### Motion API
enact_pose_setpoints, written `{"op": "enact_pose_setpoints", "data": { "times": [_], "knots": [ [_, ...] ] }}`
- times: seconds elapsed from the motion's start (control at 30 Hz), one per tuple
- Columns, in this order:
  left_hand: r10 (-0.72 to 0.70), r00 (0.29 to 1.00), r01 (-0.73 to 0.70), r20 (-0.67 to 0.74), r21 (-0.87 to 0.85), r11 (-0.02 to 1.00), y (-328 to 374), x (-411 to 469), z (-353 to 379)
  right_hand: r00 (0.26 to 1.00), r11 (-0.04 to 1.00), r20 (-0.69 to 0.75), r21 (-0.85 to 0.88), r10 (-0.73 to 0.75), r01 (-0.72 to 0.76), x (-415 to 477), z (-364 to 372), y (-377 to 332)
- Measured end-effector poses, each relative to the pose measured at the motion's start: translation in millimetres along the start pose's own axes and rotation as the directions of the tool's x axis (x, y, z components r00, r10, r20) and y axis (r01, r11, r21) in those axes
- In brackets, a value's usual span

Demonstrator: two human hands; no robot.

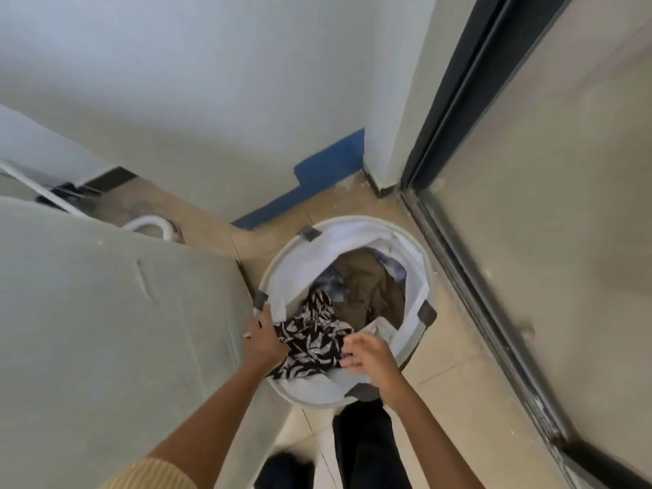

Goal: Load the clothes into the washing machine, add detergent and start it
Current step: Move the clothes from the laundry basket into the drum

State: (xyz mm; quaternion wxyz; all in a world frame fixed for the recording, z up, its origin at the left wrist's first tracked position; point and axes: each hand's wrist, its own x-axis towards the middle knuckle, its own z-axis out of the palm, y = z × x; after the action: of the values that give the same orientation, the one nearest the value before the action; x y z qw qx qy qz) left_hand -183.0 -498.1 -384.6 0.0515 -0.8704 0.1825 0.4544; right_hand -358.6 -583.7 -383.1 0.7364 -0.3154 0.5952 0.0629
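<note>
The round laundry basket (416, 255) stands on the tiled floor (455, 368), in the corner between the white wall (211, 100) and the sliding glass door (564, 206). Its white liner is folded over the rim, and dark clips sit at intervals around the rim. A grey covered surface (106, 330) fills the left side of the view, just beside the basket; whether this is the washing machine cannot be told. A white hose (151, 224) lies on the floor behind it.

Contents of the basket: a black-and-white leaf-print garment (310, 340) at the near side, draped partly over the rim; an olive-brown garment (367, 287) in the middle; a blue-and-white tie-dye garment (335, 282) beneath and beside it.

The left hand (263, 342) is at the near left rim, with the fingers closed on the left edge of the leaf-print garment. The right hand (368, 358) is over the near right rim, with the fingers curled at the right edge of the same garment; motion blur prevents telling whether it grips the fabric. The two hands are apart, with the garment between them. Both forearms are bare; a tan ribbed sleeve (151, 474) shows on the left arm.
</note>
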Motion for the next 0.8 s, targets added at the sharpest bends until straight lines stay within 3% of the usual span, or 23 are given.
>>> {"op": "enact_pose_setpoints", "data": {
  "times": [0.07,0.17,0.37,0.53,0.7,0.8],
  "knots": [
    [-0.08,0.997,0.079,-0.003,-0.054,0.995,-7.0,18.9,16.0,0.999,0.999,-0.01,-0.034,-0.035,0.035,33.0,6.0,7.2],
    [-0.084,0.996,0.084,-0.008,-0.077,0.994,-20.7,37.5,33.1,0.998,0.998,-0.042,-0.046,-0.045,0.043,62.9,13.9,23.4],
    [-0.026,0.989,0.071,-0.148,0.305,0.95,-21.8,11.4,20.3,0.997,0.997,-0.077,-0.073,-0.012,0.006,49.3,23.3,39.3],
    [0.092,0.994,-0.041,-0.065,0.551,0.833,11.7,-37.1,-48.8,0.995,0.976,-0.092,-0.216,-0.05,0.029,11.1,32.3,32.6],
    [0.128,0.992,-0.112,0.004,0.505,0.856,34.5,-86.0,-135.9,0.987,0.885,-0.052,-0.45,-0.155,0.115,-38.9,49.5,10.9],
    [0.224,0.968,-0.249,0.11,0.482,0.84,54.7,-137.9,-190.6,0.961,0.852,-0.022,-0.469,-0.276,0.234,-75.1,63.2,-9.7]
  ]
}}
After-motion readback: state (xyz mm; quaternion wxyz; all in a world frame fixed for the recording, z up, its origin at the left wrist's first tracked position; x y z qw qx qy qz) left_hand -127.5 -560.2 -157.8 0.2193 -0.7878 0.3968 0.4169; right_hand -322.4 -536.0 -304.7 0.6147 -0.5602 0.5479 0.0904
